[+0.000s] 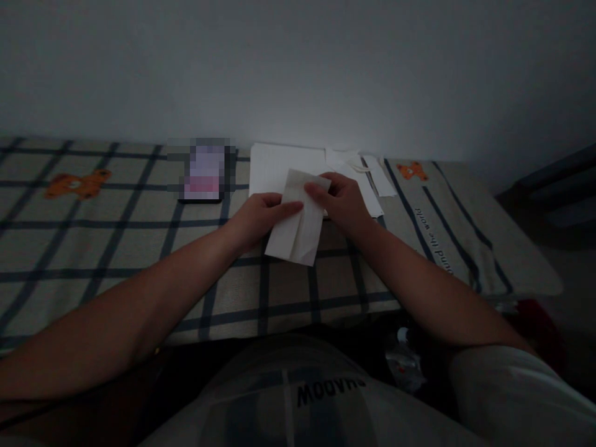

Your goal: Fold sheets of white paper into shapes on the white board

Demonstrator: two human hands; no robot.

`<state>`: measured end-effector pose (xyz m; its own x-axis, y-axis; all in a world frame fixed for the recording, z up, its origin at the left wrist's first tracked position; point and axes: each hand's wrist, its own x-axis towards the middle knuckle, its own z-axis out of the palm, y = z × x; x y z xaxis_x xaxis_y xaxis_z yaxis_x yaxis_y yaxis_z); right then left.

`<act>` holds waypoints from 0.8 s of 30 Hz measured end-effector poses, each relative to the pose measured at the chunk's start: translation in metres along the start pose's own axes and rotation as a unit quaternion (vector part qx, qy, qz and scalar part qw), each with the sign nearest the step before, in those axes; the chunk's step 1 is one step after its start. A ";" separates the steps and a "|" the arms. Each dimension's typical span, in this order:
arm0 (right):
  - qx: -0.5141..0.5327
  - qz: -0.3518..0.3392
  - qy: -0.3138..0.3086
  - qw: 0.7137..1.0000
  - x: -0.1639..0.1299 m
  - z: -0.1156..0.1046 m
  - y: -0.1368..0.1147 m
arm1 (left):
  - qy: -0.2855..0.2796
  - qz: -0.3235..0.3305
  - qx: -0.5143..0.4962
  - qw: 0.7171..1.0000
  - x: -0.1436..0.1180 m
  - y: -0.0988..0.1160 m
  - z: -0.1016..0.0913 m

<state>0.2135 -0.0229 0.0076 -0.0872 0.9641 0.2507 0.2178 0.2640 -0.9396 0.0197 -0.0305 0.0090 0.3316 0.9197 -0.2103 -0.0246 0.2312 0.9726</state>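
A folded sheet of white paper (294,233) is held up over the front part of the table, its long side slanting and a fold line running down its middle. My left hand (265,214) grips its left edge, thumb on the near face and fingers behind. On the upper right, my right hand (342,195) pinches it, with the thumb pressed on the face near the top. The fingers behind the paper are partly hidden. Just beyond lie flat sheets of white lined paper (274,164), partly covered by my hands.
Loose paper strips (380,177) lie right of the sheets. A phone (201,200) with a blurred screen stands at the left, near the wall (298,74). A checked cloth (125,230) covers the table. Below its edge at the right is a clear plastic bottle (404,360).
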 end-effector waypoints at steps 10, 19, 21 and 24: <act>-0.061 -0.045 0.019 0.997 -0.001 0.002 -0.001 | 0.035 0.033 0.073 0.996 0.003 -0.008 -0.002; 0.098 0.098 -0.115 0.984 0.001 0.006 0.009 | 0.107 0.090 0.056 0.989 0.008 -0.002 -0.009; 0.118 0.106 -0.112 0.981 0.001 0.007 0.008 | 0.107 0.094 0.064 0.988 0.007 -0.002 -0.009; 0.168 0.116 -0.098 0.974 0.001 0.007 0.006 | 0.112 0.097 0.112 0.982 0.004 0.000 -0.007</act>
<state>0.2078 -0.0202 0.0010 -0.2642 0.9645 0.0050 -0.0744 -0.0152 -0.9971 0.0143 -0.0243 0.0070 0.1241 0.9922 -0.0101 0.1501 -0.0087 0.9886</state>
